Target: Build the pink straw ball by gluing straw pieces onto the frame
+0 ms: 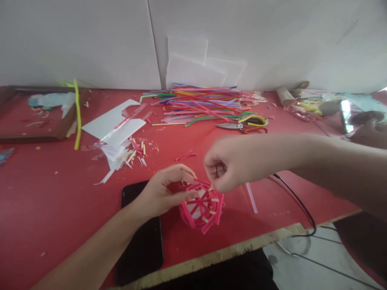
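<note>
Holding pink basket [197, 210], just right of black phone [142, 249], loosely pinched in left hand [165, 189]; reaching edge away from phone with right hand [228, 163] curled, fingertips hidden, can't tell if gripping. Best brace lightly, avoid warping strips [217, 217].

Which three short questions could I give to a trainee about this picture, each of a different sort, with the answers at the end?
1. Which thing does the left hand hold?
2. True or false: the scissors lie inside the tray.
3. Fill in: the left ____ passes over part of the black phone.

Key
1. The round pink piece.
2. False; they lie beside the pile of coloured strips.
3. Forearm.
</note>
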The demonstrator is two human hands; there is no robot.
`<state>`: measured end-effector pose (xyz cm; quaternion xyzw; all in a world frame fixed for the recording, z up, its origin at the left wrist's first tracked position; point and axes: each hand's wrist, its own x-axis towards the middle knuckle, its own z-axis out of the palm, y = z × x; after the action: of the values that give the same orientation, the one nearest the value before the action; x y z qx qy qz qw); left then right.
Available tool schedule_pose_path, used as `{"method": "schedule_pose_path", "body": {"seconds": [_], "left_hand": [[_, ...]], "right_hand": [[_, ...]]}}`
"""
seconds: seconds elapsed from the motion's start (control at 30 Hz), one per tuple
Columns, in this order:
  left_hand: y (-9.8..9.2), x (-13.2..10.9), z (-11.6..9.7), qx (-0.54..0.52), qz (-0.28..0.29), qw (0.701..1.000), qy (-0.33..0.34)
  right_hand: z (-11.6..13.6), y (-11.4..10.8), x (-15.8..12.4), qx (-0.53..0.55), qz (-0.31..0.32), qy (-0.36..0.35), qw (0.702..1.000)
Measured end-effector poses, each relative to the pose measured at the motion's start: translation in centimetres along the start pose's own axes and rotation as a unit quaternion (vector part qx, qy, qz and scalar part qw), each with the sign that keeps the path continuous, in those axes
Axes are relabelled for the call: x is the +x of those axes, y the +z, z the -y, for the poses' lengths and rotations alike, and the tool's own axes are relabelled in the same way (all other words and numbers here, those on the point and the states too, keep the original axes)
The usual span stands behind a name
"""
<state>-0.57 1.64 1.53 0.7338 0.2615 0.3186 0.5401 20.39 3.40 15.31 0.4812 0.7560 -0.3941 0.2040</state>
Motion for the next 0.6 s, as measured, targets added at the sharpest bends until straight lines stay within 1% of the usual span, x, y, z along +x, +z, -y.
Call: {"method": "schedule_pose_path", "body": {"seconds": [0.23, 0.37, 0.47, 0.6], "left_hand": [[0.0, 0.0, 0.1, -0.001, -0.001, 1.000, -0.003], [0.0, -0.1, 0.2, 0.004, -0.001, 1.000, 0.009], [0.0, -0.1, 0.2, 0.007, -0.001, 1.000, 0.006], [0.1, 0.0, 0.1, 0.010, 0.001, 1.000, -0.002]], "right_hand": [[0.3, -0.6, -0.3, -0.007, -0.001, -0.012, 1.000], [0.8, -1.0, -0.6, -0.001, -0.024, -0.015, 1.000], [1.1, -0.9, -0.4, -0.008, -0.025, -0.013, 1.000], [1.0, -0.5, 0.1, -0.018, -0.023, -0.029, 0.999]]}}
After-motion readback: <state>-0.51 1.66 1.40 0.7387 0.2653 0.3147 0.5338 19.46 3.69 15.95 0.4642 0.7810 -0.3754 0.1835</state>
